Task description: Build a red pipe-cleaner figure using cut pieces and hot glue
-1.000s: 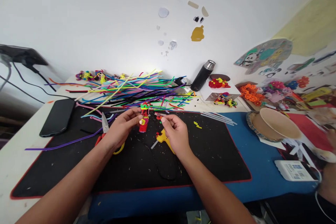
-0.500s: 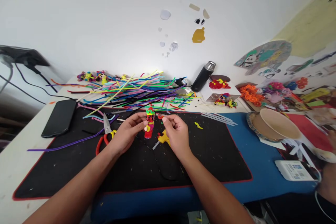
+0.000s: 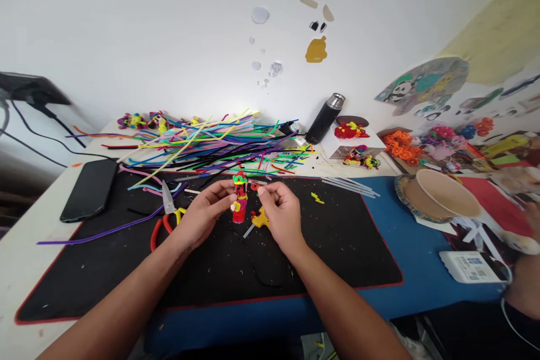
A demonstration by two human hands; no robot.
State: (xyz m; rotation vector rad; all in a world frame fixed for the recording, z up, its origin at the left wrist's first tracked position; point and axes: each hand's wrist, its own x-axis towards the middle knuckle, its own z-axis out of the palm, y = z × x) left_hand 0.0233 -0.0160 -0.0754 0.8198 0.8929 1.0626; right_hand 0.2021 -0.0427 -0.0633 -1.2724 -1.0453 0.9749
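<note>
black mat [image 3: 337, 253] below; left fingers [image 3: 224, 204] pinch a red figurine [image 3: 239, 215], right fingers [image 3: 264, 198] a small red piece [image 3: 255, 187].

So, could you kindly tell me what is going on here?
A person holds a small, mostly red figure upright in the grip of the left hand. The right hand pinches a small red piece beside it. A yellow glue gun, partly hidden by that hand, lies over the black mat. Scissors lie near the left forearm, and coloured pipe cleaners are heaped behind.
</note>
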